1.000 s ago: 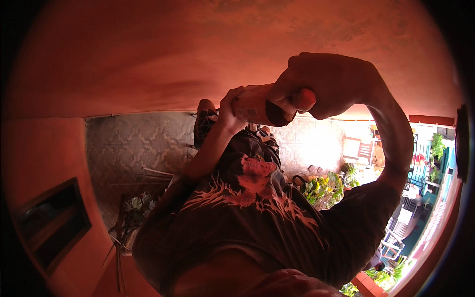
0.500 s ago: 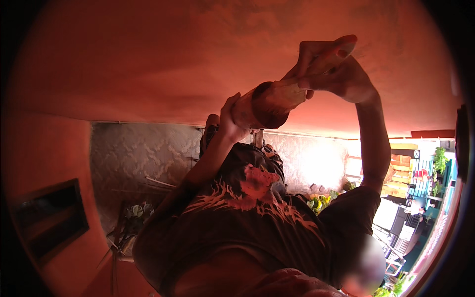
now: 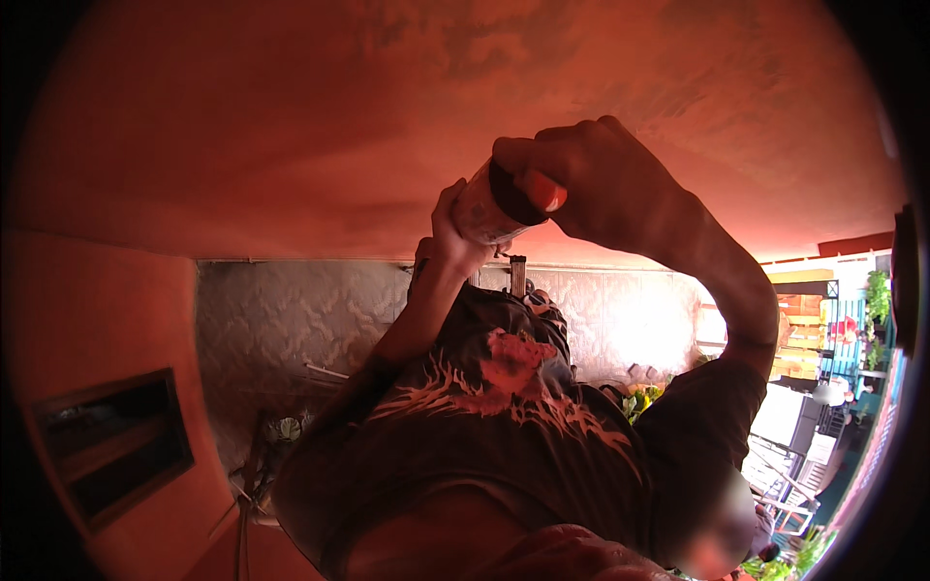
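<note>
Comparing this moment with the view half a second earlier, a change at the right hand [image 3: 601, 179] is recorded. It was then lifted above the can [image 3: 489, 208] with its fingers stretched out. It is now lowered and curled shut around the can's dark cap [image 3: 513, 189], beside an orange tip [image 3: 545, 192] that shows under the fingers. The can sits at much the same height as before, still tilted, with the cap end up and to the right. From this it is judged that the can is again held at both ends and that work at the cap is under way. Whether the cap is being turned, pressed or pulled cannot be told.

Left hand [image 3: 450, 237]: wrapped around the lower, pale body of the can, thumb up along its side, fingers closed on it. The left forearm is raised steeply from the shirt [image 3: 504, 426].

Right arm: raised, bent at the elbow, with the forearm arched over from the right and the wrist flexed down onto the cap.

Location of the can: held in the air between both hands, above the chest, in front of an orange surface [image 3: 387, 116]. It touches nothing else.

Surroundings: a grey patterned wall [image 3: 281, 320] is seen behind the arms, a dark recess [image 3: 107, 445] at the left and plants [image 3: 644, 397] at the right.
</note>
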### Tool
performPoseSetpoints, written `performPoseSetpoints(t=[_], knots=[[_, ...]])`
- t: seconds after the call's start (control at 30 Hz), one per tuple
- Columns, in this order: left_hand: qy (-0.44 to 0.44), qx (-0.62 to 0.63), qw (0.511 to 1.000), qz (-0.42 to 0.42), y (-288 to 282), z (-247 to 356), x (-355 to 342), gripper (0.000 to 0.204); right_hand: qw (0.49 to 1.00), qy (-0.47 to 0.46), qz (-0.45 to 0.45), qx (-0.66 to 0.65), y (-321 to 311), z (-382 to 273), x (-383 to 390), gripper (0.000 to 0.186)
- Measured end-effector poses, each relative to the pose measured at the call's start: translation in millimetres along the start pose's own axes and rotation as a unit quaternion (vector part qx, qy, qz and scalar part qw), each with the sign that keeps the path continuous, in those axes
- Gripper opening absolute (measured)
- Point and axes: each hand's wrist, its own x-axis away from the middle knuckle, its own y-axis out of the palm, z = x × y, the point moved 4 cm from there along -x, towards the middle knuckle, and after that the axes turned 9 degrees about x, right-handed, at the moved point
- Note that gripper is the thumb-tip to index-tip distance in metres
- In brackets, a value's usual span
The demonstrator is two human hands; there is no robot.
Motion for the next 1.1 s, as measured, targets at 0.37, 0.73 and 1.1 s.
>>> performPoseSetpoints(t=[0.37,0.73,1.1], knots=[[0.026,-0.013,0.996,0.081,6,13,-2,0.055,0.918,-0.019,0.226,-0.325,-4,33,30,0.009],[0.104,-0.004,0.994,-0.022,41,57,9,0.061,0.418,-0.041,0.352,-0.837,85,75,-8,0.013],[0.179,0.03,0.983,-0.03,40,98,26,0.062,0.547,-0.098,0.566,-0.609,-93,33,-83,0.008]])
